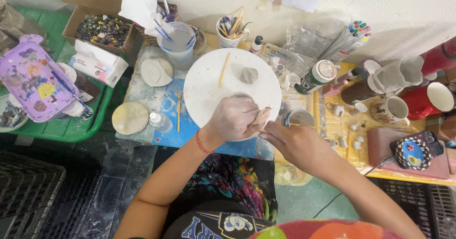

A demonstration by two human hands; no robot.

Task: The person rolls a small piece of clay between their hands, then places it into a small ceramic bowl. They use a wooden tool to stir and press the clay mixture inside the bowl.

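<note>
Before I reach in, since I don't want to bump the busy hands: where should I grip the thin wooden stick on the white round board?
Pinch the wooden stick near its upper end, coming from the far side by the cup of tools. It lies flat and nearly upright in view on the white round board, apart from the clay lump, well above the left hand and right hand.

We see our left hand (pixel 232 119), a red bead bracelet (pixel 203 144) at its wrist, curled in a grip over a small piece on the round white turntable (pixel 209 84); what it holds is mostly hidden, perhaps clay. Our right hand (pixel 294 144) meets it with a thin wooden tool (pixel 261 116). A grey clay lump (pixel 249 74) and a yellow wooden stick (pixel 224 70) lie on the turntable, apart from each other.
</note>
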